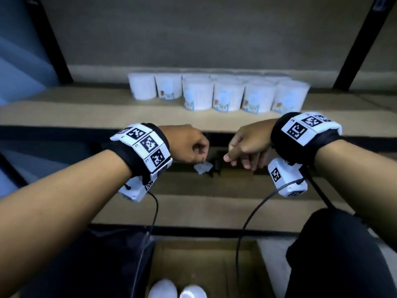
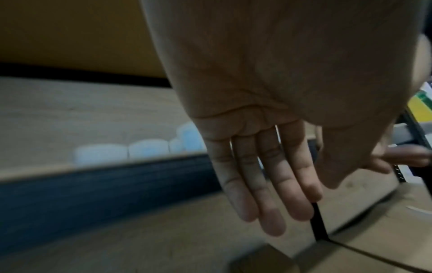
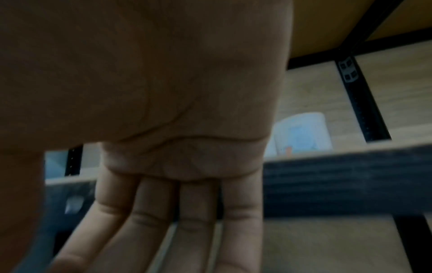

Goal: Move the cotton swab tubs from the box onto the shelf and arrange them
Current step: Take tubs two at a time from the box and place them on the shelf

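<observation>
Wooden shelf [image 1: 86,117] carries the cotton swab tubs [image 1: 227,95], labels too blurred to read. Below its edge, my left hand [image 1: 189,147] and right hand [image 1: 247,145] hang empty, fingers straight.

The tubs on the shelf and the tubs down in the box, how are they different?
The tubs on the shelf show their sides and printed labels; the tubs in the box show only plain white tops. The shelf holds many, packed in rows; in the box only two are in view, side by side. Both are white and round.
</observation>
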`<state>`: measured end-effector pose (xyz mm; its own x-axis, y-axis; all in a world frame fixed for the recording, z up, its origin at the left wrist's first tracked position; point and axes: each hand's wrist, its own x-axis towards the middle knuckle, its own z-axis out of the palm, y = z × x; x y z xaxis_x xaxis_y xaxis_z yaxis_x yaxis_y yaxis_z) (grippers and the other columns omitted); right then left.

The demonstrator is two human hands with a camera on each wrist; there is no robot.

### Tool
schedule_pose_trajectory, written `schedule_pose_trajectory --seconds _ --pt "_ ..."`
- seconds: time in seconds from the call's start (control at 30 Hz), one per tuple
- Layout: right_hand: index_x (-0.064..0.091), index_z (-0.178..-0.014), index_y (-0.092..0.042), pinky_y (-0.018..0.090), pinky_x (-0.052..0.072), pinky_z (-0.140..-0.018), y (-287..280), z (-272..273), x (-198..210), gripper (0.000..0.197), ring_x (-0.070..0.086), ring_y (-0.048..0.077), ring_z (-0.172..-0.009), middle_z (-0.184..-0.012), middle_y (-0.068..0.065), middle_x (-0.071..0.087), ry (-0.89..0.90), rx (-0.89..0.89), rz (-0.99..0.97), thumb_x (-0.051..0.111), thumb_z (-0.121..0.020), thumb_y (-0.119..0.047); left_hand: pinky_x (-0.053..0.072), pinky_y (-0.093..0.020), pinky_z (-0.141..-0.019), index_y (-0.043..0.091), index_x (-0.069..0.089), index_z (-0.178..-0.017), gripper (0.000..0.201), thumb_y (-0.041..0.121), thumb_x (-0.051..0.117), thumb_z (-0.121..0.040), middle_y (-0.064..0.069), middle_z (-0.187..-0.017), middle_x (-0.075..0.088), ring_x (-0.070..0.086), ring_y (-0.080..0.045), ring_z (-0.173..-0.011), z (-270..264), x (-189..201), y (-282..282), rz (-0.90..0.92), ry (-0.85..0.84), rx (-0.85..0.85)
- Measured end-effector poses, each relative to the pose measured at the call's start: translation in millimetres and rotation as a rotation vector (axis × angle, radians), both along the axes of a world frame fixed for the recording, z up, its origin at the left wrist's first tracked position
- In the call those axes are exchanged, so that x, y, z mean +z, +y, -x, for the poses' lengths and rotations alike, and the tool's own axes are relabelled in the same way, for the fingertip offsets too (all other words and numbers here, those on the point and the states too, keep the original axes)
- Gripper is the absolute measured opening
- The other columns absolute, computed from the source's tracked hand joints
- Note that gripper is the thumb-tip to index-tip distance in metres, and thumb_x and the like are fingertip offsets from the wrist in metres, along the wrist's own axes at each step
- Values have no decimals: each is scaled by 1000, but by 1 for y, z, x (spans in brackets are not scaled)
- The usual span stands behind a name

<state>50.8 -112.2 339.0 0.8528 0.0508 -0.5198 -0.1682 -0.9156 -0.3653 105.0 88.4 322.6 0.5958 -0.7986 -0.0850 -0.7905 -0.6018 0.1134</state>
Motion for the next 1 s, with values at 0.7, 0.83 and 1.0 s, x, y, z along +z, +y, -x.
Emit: schedule_pose_trajectory --seconds 0.7,0.83,1.0 --pt "29 -140 -45 48 49 -93 57 79 -421 129 59 37 -114 -136 -1 55 323 -46 129 44 -27 -106 53 -40 -72 62 42 -113 59 74 66 -61 21 -100 61 65 -20 -77 38 -411 24 -619 478 79" --pt "4 -143 -53 55 41 -103 86 98 -446 126 45 39 -133 -159 1 27 295 -25 24 45 -34 -103 57 -39 -70 65 32 -123 99 86 63 -32 13 -106 62 67 -23 -78 51 -453 41 -578 513 125" --pt "13 -151 -40 50 45 -102 108 110 -434 117 50 40 -127 -153 8 28 271 -51 -7 67 -55 -80 57 -38 -64 60 39 -116 94 77 72 -30 21 -97 59 65 -19 -67 48 -496 66 -603 600 312"
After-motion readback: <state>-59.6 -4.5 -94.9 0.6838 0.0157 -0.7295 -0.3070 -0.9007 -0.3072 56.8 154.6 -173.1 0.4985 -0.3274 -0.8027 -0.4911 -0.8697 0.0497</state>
